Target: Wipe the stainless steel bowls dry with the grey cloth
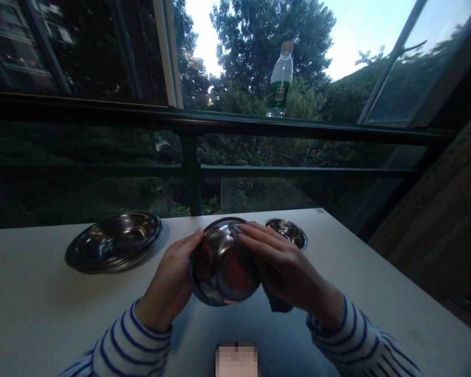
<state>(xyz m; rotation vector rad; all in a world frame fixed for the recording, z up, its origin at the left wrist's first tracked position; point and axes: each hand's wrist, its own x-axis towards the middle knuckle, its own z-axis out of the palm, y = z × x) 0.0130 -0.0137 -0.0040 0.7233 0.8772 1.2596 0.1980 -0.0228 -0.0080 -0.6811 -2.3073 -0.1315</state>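
A shiny stainless steel bowl point(225, 267) is tilted above the table, its rounded outside turned toward me. My left hand point(172, 277) grips its left edge, with the thumb up near the rim. On the other side, my right hand point(284, 259) lies over the bowl, fingers together against its upper right surface. Beneath that palm a dark cloth point(279, 302) hangs down; most of it is hidden by the hand. Behind my right hand, a small steel bowl point(294, 233) stands on the table, partly covered by my fingers.
Several stacked wide steel basins point(113, 243) rest at the left of the white table point(31, 293). Past the far edge runs a dark railing point(227, 123), with a plastic bottle point(279, 86) standing on it. Trees show through the window.
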